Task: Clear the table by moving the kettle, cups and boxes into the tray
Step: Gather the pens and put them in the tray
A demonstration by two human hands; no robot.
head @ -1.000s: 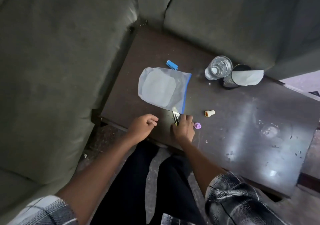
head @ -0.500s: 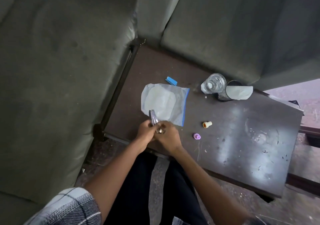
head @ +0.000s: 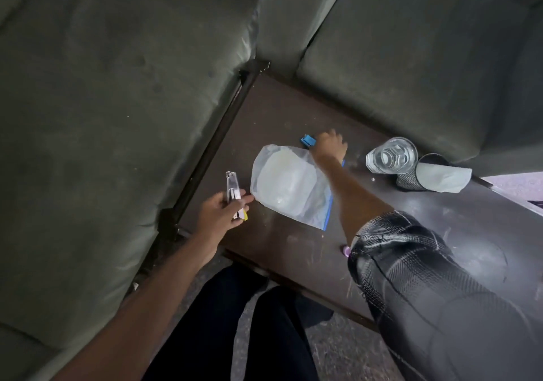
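Observation:
My left hand (head: 221, 210) holds a small metal stapler (head: 233, 188) with a yellow end above the near left corner of the dark table (head: 276, 116). My right hand (head: 330, 145) reaches across a clear plastic zip bag (head: 286, 182) and touches a small blue box (head: 307, 140) at the back of the table; whether it grips the box I cannot tell. A clear glass cup (head: 392, 155) stands to the right, next to a black mesh cup (head: 411, 176) with a white paper (head: 440, 176) in it. No tray or kettle is in view.
Grey-green sofa cushions (head: 117, 101) wrap the table on the left and at the back. A small purple cap (head: 345, 250) peeks out beside my right sleeve. My dark trousers (head: 235, 322) are below the table's near edge.
Both hands were together on the stapler; now the left hand alone holds it, and the right hand has reached forward over the bag to the blue box.

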